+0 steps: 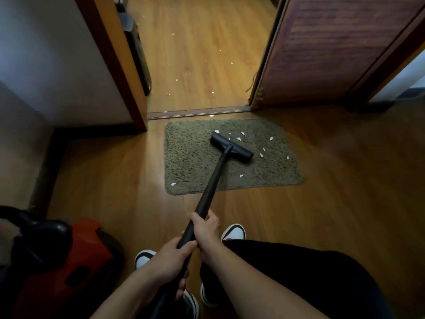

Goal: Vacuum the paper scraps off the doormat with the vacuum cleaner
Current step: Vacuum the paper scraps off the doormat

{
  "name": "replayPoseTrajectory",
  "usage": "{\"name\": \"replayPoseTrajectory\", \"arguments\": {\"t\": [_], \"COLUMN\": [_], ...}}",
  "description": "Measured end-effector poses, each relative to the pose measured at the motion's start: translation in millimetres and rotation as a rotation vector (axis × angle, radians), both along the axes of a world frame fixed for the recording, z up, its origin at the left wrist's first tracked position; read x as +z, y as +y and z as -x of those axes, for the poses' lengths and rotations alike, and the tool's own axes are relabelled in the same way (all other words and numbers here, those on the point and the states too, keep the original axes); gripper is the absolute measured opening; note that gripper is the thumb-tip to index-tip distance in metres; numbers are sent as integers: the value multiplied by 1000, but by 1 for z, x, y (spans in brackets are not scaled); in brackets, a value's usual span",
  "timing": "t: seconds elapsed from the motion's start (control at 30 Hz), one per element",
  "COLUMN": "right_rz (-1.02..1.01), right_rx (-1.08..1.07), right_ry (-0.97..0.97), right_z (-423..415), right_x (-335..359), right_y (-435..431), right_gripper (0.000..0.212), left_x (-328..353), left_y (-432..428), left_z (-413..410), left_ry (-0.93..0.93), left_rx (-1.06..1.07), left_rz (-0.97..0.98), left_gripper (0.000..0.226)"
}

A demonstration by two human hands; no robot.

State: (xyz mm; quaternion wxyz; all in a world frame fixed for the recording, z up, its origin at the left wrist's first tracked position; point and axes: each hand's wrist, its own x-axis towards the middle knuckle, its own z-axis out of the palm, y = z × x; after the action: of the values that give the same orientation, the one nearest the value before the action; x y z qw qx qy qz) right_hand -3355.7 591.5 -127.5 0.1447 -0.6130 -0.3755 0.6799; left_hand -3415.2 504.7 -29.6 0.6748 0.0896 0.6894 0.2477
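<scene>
Vacuum cleaner wand (212, 180), black and slim, is locked in both fists here. The right hand (205, 229) wraps it higher up, fingers curled round the tube; the left hand (171, 259) clamps on just below, knuckles up, closing round the same tube nearer the body. From those hands the wand slants away and up the view to the floor head (232, 147), a flat black bar lying slantwise on the doormat (190, 162), planted near the mat's middle.

The doormat is a shaggy olive-grey rectangle with rounded corners, lying flat on the wooden floor (333, 180) just before the door threshold (197, 112). Paper scraps (262, 154) dot its pile: a cluster just beyond and right of the floor head, one near the right edge, one below the head, one at the near left corner. Another white scrap sits at the threshold, and more specks are scattered over the wooden floor in the room past the doorway.

The reddish-brown door (333, 49) stands open on the right. On the left, an orange-brown door frame (115, 63) meets a pale wall (46, 54) with a dark skirting. Down at lower left sits the red and black vacuum body (69, 261). White sneakers (233, 232) with dark trim and black trousers (299, 272) show below the arms.
</scene>
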Motion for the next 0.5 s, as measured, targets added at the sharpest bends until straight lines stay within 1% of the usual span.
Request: {"name": "replayPoseTrajectory", "arguments": {"t": [0.07,0.2,0.33,0.43,0.5], "right_rz": [3,10,33,49,37], "right_rx": [23,51,46,16,7], "right_ry": [-9,-15,-33,-16,-22], "right_z": [3,8,11,10,7], "right_x": [6,15,22,26,27], "right_y": [-19,-51,-77,-91,-97], "right_gripper": [28,22,28,23,21], "left_x": [0,4,16,26,28], "left_y": [-18,-50,-74,-86,-89], "left_z": [4,9,9,9,8], "left_ry": [17,69,100,113,132], "left_rx": [3,-10,-45,-84,-117], "left_rz": [13,-6,-20,-13,-32], "left_gripper": [33,39,29,20,20]}}
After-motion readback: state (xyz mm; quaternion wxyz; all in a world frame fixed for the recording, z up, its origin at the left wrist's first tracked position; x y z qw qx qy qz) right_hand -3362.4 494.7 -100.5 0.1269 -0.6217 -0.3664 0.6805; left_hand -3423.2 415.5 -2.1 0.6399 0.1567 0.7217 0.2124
